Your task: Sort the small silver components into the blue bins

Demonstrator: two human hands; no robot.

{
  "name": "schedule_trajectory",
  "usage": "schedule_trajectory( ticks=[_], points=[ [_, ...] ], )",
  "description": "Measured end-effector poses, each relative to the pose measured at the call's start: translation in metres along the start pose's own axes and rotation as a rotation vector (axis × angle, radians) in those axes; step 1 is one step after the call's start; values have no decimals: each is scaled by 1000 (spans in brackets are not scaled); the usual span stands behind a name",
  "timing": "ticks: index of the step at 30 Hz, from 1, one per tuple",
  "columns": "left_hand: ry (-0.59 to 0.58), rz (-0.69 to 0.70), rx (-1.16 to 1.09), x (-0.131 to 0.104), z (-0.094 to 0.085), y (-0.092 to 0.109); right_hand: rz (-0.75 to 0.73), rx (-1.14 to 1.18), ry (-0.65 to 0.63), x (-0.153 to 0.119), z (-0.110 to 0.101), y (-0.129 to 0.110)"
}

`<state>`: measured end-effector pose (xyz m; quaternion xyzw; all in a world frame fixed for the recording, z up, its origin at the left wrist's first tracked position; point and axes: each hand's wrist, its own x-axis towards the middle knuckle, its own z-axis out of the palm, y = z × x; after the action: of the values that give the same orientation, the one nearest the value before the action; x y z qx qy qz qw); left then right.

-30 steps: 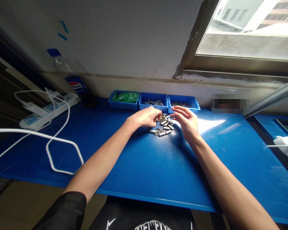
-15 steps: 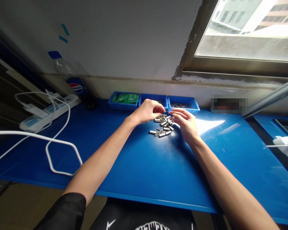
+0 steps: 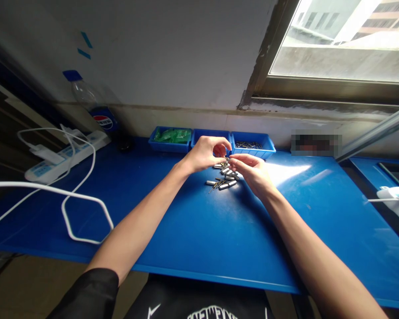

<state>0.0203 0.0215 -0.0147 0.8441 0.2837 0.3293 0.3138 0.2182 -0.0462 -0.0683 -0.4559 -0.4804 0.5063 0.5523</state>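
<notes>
My left hand [image 3: 208, 153] and my right hand [image 3: 249, 170] meet above a pile of small metal parts [image 3: 226, 180]. The fingertips of both are pinched close together around something small and thin, too tiny to name. In the pile lie short silvery blocks and thin brass-coloured pins. Just behind the hands stand three blue bins. The left bin [image 3: 152, 142] holds green pieces, the right bin [image 3: 270, 151] holds thin metal pins, and my left hand partly hides the middle bin [image 3: 197, 135].
A cola bottle [image 3: 101, 117] stands by the wall at the left. Beside it lies a white power strip [image 3: 44, 170], with a white cable [image 3: 66, 212] looping over the blue table [image 3: 193, 239]. A window [image 3: 339, 57] is at upper right, and a white device [image 3: 397, 199] sits far right.
My right hand has moved left, and its fingertips now meet those of my left hand. The right fingers have closed from a looser spread. The left hand has barely moved.
</notes>
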Motion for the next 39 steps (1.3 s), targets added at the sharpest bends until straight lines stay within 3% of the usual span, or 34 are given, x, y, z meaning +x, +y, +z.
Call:
schedule_trajectory(
  ticks=[4, 8, 13, 22, 31, 39],
  points=[
    [-53, -30, 197, 0, -2, -6, -41, 1, 94, 2, -2, 1],
    [-210, -143, 398, -4, -8, -16, -172, 4, 253, 6, -7, 1],
    [-318, -215, 509, -8, -12, -24, -176, -8, 239, 7, -10, 3],
    [-299, -240, 509, -8, -12, -14, -130, -47, 225, 6, -9, 4],
    [-237, -219, 542, -8, -11, -16, -93, -55, 211, 4, -6, 1],
    [-299, -251, 652, -8, -7, -13, -67, -37, 189, 3, -4, -2]
  ],
)
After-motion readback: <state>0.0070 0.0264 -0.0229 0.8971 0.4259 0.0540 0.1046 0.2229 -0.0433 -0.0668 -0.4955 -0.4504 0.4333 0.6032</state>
